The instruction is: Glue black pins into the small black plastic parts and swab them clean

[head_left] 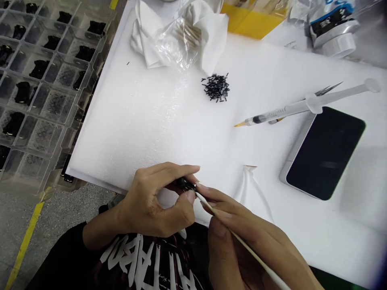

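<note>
Between the thumb and fingers of my left hand is a small glossy black part, mostly covered by the fingers. My right hand pinches a cotton swab with a thin wooden stick and white tips at both ends. The swab's upper tip meets the black part or lies right beside it; I cannot tell which. Both hands are close together over the front edge of the white foam sheet. Beyond them lies a pile of tiny black pins.
Right of the pile lie a syringe with an orange tip, tweezers and a dark-screened phone-like device. Bagged swabs on white cloth, a yellow box and a white-capped bottle stand behind. A compartment tray with black parts is left.
</note>
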